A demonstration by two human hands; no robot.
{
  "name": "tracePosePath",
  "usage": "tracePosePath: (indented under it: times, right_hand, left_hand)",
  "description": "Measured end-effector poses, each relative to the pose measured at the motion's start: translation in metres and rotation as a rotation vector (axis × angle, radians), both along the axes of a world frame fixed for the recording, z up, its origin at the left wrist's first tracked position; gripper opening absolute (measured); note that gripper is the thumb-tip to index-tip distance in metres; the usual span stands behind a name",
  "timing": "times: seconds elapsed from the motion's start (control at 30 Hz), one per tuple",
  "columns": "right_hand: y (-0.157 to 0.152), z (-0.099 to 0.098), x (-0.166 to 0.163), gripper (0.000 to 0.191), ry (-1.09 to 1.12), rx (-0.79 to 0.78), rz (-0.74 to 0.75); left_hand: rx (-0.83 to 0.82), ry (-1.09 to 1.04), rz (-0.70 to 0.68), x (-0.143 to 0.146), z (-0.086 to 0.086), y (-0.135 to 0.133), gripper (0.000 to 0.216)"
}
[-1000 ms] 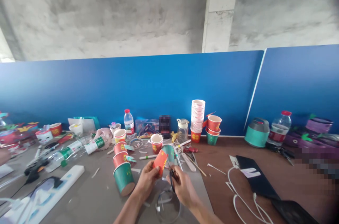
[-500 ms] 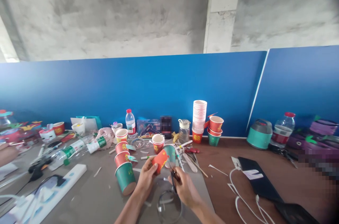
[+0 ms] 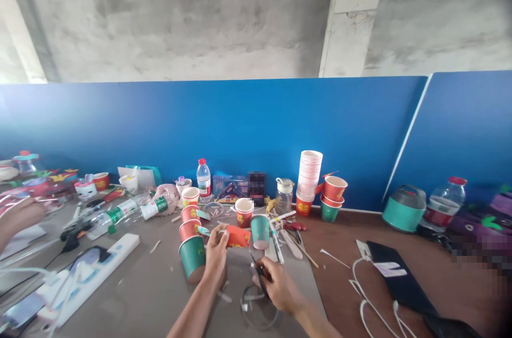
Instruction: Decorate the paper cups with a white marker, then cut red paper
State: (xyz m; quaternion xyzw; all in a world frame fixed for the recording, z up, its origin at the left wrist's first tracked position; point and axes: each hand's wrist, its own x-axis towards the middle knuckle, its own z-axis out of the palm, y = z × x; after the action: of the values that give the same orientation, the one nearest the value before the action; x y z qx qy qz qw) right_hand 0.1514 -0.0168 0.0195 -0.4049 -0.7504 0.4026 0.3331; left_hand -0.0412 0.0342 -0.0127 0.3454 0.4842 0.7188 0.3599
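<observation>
My left hand (image 3: 216,252) is closed on a red piece of paper (image 3: 239,237) with yellow print, held up above the table. To its right, my right hand (image 3: 276,280) grips a pair of dark-handled scissors (image 3: 261,277), their blades pointing up and apart from the paper. Just behind the scissors stands a green paper cup (image 3: 261,232). Left of my left hand, a tilted green cup (image 3: 192,258) lies in line with red paper cups (image 3: 190,230). A clear round plastic piece (image 3: 259,322) rests below my hands.
A tall stack of paper cups (image 3: 310,178) stands near the blue partition (image 3: 240,125). A white power strip (image 3: 98,279) and plastic bottles (image 3: 154,209) lie at left. White cables (image 3: 362,295) trail at right. Another person's hand (image 3: 24,215) shows at the left edge.
The view has swung slightly left. My left hand has turned the red paper flatter and drawn it away from the scissors. My right hand still grips the scissors.
</observation>
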Motion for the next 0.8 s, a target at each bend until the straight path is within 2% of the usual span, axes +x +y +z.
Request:
tracePosePath:
  times: [0.17,0.37,0.53,0.8]
  right_hand:
    - [-0.002,0.002,0.001,0.005,-0.047,-0.039,0.048]
    - [-0.004,-0.001,0.002,0.009,-0.108,-0.01,0.066]
    - [-0.005,-0.001,0.003,0.012,-0.13,0.001,0.078]
    - [0.002,-0.012,0.005,0.014,-0.152,0.076,0.028]
  left_hand:
    - [0.027,0.071,0.041,-0.001,0.003,-0.001,0.041]
    - [0.065,0.136,0.048,0.001,0.014,-0.007,0.029]
    - [0.079,0.129,0.049,0.002,0.018,-0.007,0.026]
    - [0.09,0.08,0.011,0.001,0.015,-0.005,0.026]
